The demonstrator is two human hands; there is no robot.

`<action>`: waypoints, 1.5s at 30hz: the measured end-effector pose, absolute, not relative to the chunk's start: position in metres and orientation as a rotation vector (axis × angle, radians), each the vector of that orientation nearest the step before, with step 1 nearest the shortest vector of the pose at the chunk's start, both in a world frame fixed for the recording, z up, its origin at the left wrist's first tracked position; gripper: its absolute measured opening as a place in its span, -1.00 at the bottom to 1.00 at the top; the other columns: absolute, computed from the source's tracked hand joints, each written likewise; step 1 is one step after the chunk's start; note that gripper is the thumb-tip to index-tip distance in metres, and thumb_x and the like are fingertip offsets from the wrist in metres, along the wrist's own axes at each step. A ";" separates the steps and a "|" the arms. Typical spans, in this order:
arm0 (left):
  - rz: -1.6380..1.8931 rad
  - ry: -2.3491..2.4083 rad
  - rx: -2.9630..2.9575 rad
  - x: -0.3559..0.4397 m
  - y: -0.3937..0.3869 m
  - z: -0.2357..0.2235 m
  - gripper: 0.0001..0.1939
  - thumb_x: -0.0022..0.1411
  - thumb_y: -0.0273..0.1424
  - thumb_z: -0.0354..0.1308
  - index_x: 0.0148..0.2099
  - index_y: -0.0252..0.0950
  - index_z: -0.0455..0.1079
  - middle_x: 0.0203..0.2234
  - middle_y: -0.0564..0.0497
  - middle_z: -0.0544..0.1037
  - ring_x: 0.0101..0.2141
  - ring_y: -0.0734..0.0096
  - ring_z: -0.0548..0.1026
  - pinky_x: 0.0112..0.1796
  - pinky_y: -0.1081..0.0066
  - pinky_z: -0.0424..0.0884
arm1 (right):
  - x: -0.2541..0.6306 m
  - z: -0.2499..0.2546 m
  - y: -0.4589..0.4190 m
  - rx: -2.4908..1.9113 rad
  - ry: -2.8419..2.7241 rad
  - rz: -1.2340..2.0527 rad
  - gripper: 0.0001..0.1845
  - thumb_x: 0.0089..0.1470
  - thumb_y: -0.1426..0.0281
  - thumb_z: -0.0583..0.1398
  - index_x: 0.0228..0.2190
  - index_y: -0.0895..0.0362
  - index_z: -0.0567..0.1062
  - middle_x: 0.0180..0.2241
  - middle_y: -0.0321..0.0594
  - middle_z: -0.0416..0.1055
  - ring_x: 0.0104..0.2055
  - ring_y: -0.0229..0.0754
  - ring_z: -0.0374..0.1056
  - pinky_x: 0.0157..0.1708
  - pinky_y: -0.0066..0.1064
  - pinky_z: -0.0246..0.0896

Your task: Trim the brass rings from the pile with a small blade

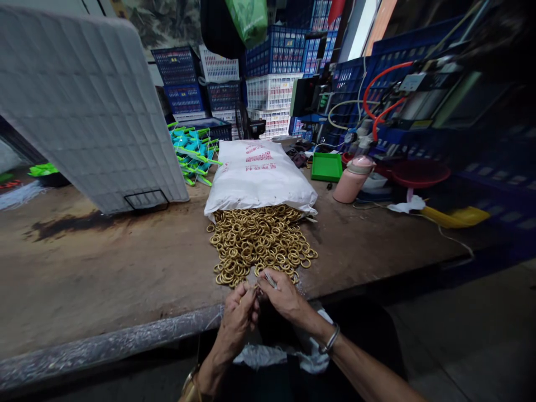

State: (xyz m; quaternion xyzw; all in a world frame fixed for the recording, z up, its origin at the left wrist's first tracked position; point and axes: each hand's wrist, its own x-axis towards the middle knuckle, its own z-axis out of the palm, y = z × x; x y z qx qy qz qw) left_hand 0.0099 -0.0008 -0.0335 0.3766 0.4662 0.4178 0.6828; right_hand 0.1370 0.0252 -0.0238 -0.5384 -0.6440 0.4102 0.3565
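Observation:
My left hand [239, 315] is closed in a pinch at the table's front edge. What its fingertips hold is too small and too hidden to make out. Touching or almost touching those fingertips is my right hand [288, 300], closed around a slim silvery metal tool [270, 280] that pokes out above the thumb. Just beyond both hands lies a heap of brass-coloured rings [262, 245]. The rings spill from the open mouth of a white sack [262, 181] with red print, which lies flat on the table.
A tall white ribbed panel [96, 111] stands at left on the wooden table [125, 268]. Behind it are green and blue plastic pieces [195, 153]. To the right are a green tray [326, 167], a pink bottle [354, 181] and a machine with red hoses [419, 100]. Stacked crates [274, 92] fill the back.

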 end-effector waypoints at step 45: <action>1.000 0.828 0.536 -0.002 -0.015 -0.016 -0.76 0.08 -0.24 0.12 -0.40 -0.34 0.27 -0.50 0.03 0.41 -0.69 0.68 0.20 -0.74 0.64 0.03 | 0.175 -0.028 0.049 -2.141 -2.023 0.133 -0.85 0.04 0.42 0.02 -0.28 0.13 0.30 -0.38 -0.18 0.43 -0.36 -0.17 0.33 -0.48 -0.42 -0.15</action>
